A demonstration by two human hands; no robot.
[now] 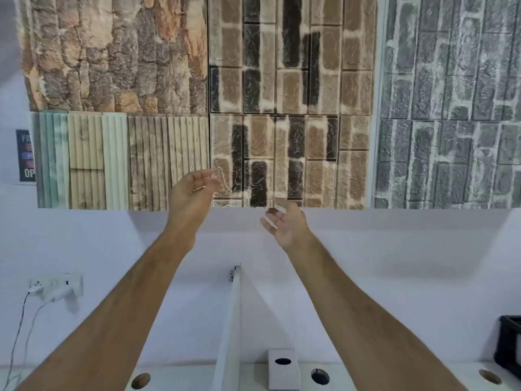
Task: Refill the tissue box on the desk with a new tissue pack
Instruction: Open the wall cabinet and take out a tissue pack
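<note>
both bare arms reach up from the bottom corners of the frame toward its middle, raised in front of the wall. the left hand point(191, 193) sits just left of centre, palm turned inward with fingers loosely curled and spread, gripping nothing. the right hand point(286, 224) is a little lower and just right of centre, palm up, fingers apart and empty too; both are blurred at the fingertips. the two hands are near each other but not touching. the white tissue box point(283, 369), with a dark oval slot in its top, stands at the bottom centre of the frame on the white desk point(253, 376), well below both hands and between the forearms. just left of the box a white divider panel point(234, 320) rises upright from the desk. round cable holes point(320, 376) show in the desk surface on either side. textured stone and brick sample panels point(282, 94) fill the upper half of the frame. a wall socket point(56, 286) with plugged-in cables sits at lower left, and a dark crate point(510, 345) edge shows at lower right.
</note>
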